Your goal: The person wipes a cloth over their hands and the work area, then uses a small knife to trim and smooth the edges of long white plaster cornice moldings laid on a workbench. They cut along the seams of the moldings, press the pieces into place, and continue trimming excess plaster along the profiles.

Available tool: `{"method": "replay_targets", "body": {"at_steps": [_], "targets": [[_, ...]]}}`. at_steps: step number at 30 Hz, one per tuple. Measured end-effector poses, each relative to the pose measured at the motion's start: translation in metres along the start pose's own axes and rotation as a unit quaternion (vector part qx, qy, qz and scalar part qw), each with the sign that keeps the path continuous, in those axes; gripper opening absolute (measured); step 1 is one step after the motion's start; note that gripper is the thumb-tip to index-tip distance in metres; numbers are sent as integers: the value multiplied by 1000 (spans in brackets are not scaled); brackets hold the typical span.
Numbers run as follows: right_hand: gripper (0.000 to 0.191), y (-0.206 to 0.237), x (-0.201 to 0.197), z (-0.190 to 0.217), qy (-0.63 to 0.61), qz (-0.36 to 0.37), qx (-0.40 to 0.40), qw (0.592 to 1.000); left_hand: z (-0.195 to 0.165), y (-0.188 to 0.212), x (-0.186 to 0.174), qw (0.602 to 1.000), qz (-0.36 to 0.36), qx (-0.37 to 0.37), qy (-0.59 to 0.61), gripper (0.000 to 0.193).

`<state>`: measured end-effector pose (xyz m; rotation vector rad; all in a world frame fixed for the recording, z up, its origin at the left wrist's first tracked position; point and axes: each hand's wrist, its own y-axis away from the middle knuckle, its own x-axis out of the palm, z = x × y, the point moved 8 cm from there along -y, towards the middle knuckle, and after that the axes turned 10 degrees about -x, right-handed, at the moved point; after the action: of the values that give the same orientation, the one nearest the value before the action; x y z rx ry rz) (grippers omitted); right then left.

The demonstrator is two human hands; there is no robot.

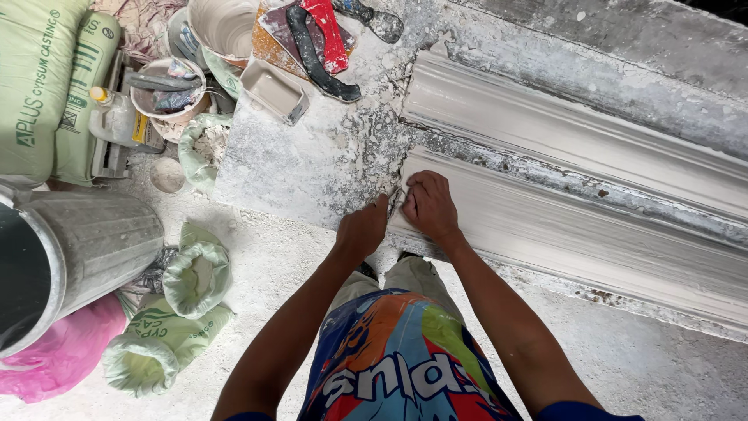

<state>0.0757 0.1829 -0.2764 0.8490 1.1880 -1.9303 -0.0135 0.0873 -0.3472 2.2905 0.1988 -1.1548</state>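
Observation:
Two long white plaster mouldings lie side by side on a plaster-crusted worktable [312, 164]; the nearer moulding [592, 234] runs from the centre to the right edge, the farther moulding [561, 132] lies behind it. My right hand [428, 206] rests with curled fingers on the left end of the nearer moulding. My left hand [362, 230] is closed beside it at the table's front edge, touching that same end. Whether either hand holds a small tool is hidden between the fingers.
At the table's back stand a white rectangular tub [273, 90], a bucket [222, 27] and red and black handled tools [319, 47]. On the floor at left are green plaster sacks [35, 86], a metal bin [70, 257], rolled-down green bags [195, 273] and a pink bag [62, 355].

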Motion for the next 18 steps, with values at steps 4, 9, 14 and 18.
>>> {"method": "replay_targets", "body": {"at_steps": [4, 9, 14, 18], "targets": [[7, 4, 4, -3, -25, 5, 8, 1000, -1, -3, -1, 999, 29, 1, -29, 17], [5, 7, 5, -5, -33, 2, 24, 999, -19, -5, -3, 999, 30, -22, -21, 14], [2, 6, 4, -7, -36, -6, 44, 998, -29, -22, -7, 997, 52, -58, 3, 18], [4, 5, 6, -9, -7, -1, 63, 998, -21, -31, -10, 992, 112, -24, -47, 17]]}}
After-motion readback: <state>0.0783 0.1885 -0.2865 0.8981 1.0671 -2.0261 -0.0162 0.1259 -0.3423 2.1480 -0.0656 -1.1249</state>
